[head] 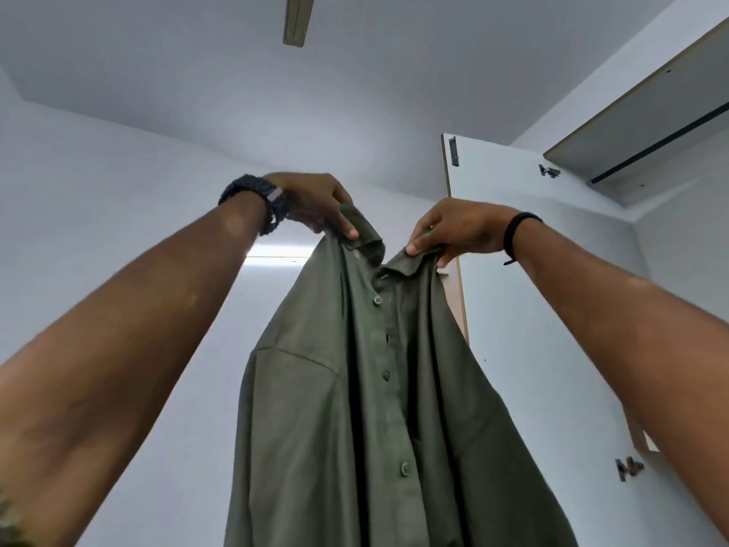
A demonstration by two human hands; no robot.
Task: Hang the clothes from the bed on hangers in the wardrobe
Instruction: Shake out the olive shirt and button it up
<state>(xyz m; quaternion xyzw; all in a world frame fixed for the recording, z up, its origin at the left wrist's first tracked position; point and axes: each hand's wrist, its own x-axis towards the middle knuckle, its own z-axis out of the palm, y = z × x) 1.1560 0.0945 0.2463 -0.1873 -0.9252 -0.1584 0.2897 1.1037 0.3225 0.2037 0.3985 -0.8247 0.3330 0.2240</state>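
Head view, looking steeply up: white wall on the left, pale ceiling overhead with 1 ceiling fan blade (298, 18) poking in at the top edge. On the right stands an open wardrobe door (513, 270), white-faced with a tan edge strip and small metal hinges, and the wardrobe top (647, 124) juts out above it. There's open air between the door edge and the left wall, and that's where the shirt (355, 408) hangs, just beside the door's edge.

It's an olive-green button-up, soft matte cloth falling in long folds, 4 buttons showing down the front, collar at the top.

Both arms are raised, forearms bare. The left hand (315, 203), with a dark watch (258, 201) on its wrist, pinches the left side of the collar between thumb and curled fingers. The right hand (457, 230), with a black band (516, 234) on its wrist, grips the collar's right side, fingers curled over the fabric.
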